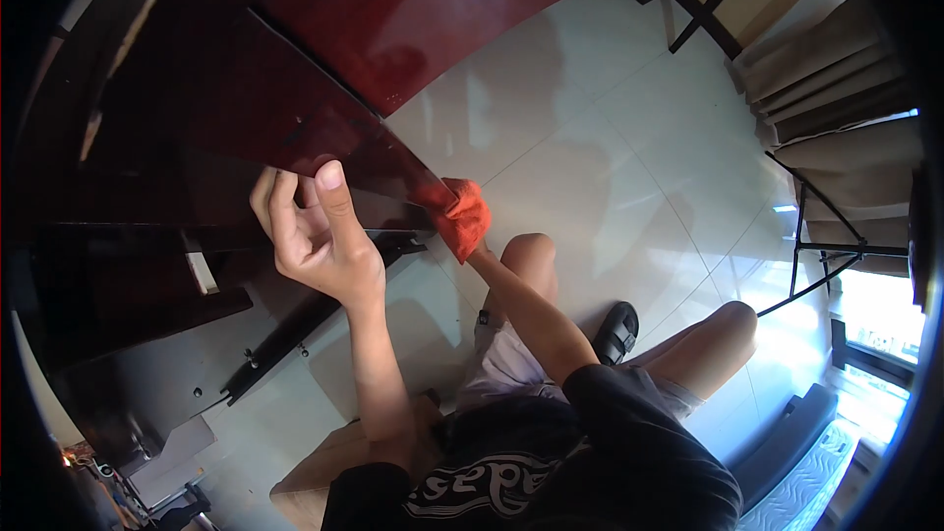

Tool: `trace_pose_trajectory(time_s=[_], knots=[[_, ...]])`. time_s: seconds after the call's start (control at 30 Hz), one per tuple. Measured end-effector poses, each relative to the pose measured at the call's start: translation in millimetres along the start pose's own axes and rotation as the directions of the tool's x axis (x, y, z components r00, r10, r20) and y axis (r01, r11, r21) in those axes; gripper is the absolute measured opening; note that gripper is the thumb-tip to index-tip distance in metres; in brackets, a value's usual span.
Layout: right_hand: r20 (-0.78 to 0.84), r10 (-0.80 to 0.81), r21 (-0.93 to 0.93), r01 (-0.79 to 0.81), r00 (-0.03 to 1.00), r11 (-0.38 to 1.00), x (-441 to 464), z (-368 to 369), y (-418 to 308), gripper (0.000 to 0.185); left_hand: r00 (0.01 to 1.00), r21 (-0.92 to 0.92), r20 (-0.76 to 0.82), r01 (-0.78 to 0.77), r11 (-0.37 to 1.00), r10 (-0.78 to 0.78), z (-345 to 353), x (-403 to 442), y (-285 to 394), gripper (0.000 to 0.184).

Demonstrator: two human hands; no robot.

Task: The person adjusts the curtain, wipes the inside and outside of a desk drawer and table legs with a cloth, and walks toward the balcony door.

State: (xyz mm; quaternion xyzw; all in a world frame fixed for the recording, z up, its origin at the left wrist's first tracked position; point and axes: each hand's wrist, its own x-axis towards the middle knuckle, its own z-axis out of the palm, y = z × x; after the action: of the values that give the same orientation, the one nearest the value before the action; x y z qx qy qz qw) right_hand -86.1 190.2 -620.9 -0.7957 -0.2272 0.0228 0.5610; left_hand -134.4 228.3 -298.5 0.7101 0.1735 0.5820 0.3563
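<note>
My left hand [329,246] pinches the lower edge of a glossy dark red wooden panel [324,123], with the thumb on the near face and the other fingers curled behind the edge. At the panel's right end, my right hand is wrapped in an orange cloth [461,220] that presses against the narrow side. The cloth hides the right fingers; only the wrist [479,258] and forearm show. A dark gap separates this panel from a larger red wooden surface [433,10] above it.
Below the panel is a dark open frame with a metal rail [270,354]. A brown stool or cushion [315,472] stands by my left side. Pale floor tiles [629,167] lie ahead. To the right are a black metal stand [826,248], curtains [826,69] and a mattress [801,487].
</note>
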Motion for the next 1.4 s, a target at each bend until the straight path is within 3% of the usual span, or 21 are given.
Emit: trace_pose_trajectory(time_s=[0.03,0.17,0.27,0.33,0.37,0.43,0.5,0.53,0.6,0.63,0.7,0.73,0.8,0.87,0.9,0.97,1.0,1.07,1.17,1.2,1.4], knots=[[0.020,0.005,-0.026,-0.004,1.000,1.000,4,-4,-3,0.025,1.000,0.013,-0.006,-0.024,1.000,0.024,1,-1,-2,0.027],[0.330,0.310,-0.098,-0.294,0.892,0.951,21,-70,-64,0.030,0.999,0.027,0.016,-0.050,0.998,0.050,1,0,1,0.029],[0.330,0.410,-0.103,-0.399,0.850,0.911,20,2,15,0.025,1.000,-0.031,0.014,0.004,1.000,-0.003,5,-1,9,0.027],[0.205,0.271,0.186,-0.310,0.940,0.932,4,-30,-20,0.009,0.995,0.010,0.072,0.068,0.998,-0.069,0,-7,11,0.035],[0.277,0.341,0.223,-0.406,0.898,0.886,-16,40,88,0.034,0.985,-0.001,0.087,0.149,0.989,-0.149,-1,-15,13,0.037],[0.250,0.055,0.443,-0.164,0.967,0.881,-20,23,92,0.037,0.968,-0.106,0.126,0.233,0.967,-0.219,-2,-42,6,0.043],[0.326,0.027,0.331,-0.141,0.945,0.933,-14,-9,68,0.034,0.930,-0.117,0.240,0.314,0.942,-0.279,-15,-87,-14,0.041],[0.409,0.171,0.090,-0.226,0.897,0.970,-14,-40,37,0.030,0.915,-0.107,0.298,0.315,0.943,-0.272,-17,-102,-11,0.037],[0.505,0.320,0.062,-0.404,0.801,0.913,-21,-82,13,0.030,0.787,-0.005,0.473,0.451,0.892,-0.396,-38,-136,-32,0.036],[0.558,0.299,0.273,-0.512,0.774,0.815,-29,-97,16,0.032,0.769,0.020,0.451,0.499,0.866,-0.453,-38,-140,-34,0.036],[0.583,0.302,0.489,-0.623,0.754,0.611,-26,-131,-20,0.034,0.728,0.055,0.402,0.586,0.808,-0.556,-33,-142,-36,0.035],[0.563,0.342,0.522,-0.645,0.752,0.559,-12,-158,-75,0.033,0.773,0.018,0.366,0.550,0.835,-0.518,-28,-137,-35,0.037],[0.309,-0.011,0.579,-0.179,0.951,0.795,24,-179,-147,0.030,0.839,-0.031,0.301,0.484,0.875,-0.453,-23,-124,-28,0.037],[0.175,-0.300,0.544,0.161,0.938,0.824,50,-165,-178,0.034,0.875,-0.083,0.239,0.451,0.889,-0.422,-21,-114,-21,0.037],[0.163,-0.386,0.552,0.240,0.908,0.798,60,-147,-182,0.036,0.906,-0.112,0.163,0.410,0.905,-0.390,-16,-109,-18,0.037],[0.218,-0.439,0.638,0.213,0.872,0.740,78,-118,-185,0.041,0.932,-0.112,0.069,0.363,0.925,-0.357,-17,-111,-29,0.036],[0.303,-0.392,0.701,0.075,0.869,0.709,84,-106,-183,0.044,0.933,-0.089,0.054,0.360,0.929,-0.356,-27,-115,-42,0.035],[0.604,-0.125,0.712,-0.463,0.787,0.528,90,-102,-185,0.045,0.919,-0.117,0.003,0.392,0.912,-0.395,-28,-112,-40,0.032],[0.535,-0.046,0.560,-0.313,0.844,0.767,94,-103,-181,0.044,0.942,-0.066,-0.035,0.332,0.941,-0.334,-32,-110,-45,0.033],[0.489,-0.042,0.527,-0.257,0.871,0.810,92,-99,-172,0.044,0.942,-0.140,-0.032,0.326,0.935,-0.333,-33,-112,-45,0.032],[0.288,0.016,0.296,-0.104,0.958,0.949,68,-63,-108,0.042,0.926,0.000,0.012,0.378,0.926,-0.378,-37,-114,-39,0.032]])
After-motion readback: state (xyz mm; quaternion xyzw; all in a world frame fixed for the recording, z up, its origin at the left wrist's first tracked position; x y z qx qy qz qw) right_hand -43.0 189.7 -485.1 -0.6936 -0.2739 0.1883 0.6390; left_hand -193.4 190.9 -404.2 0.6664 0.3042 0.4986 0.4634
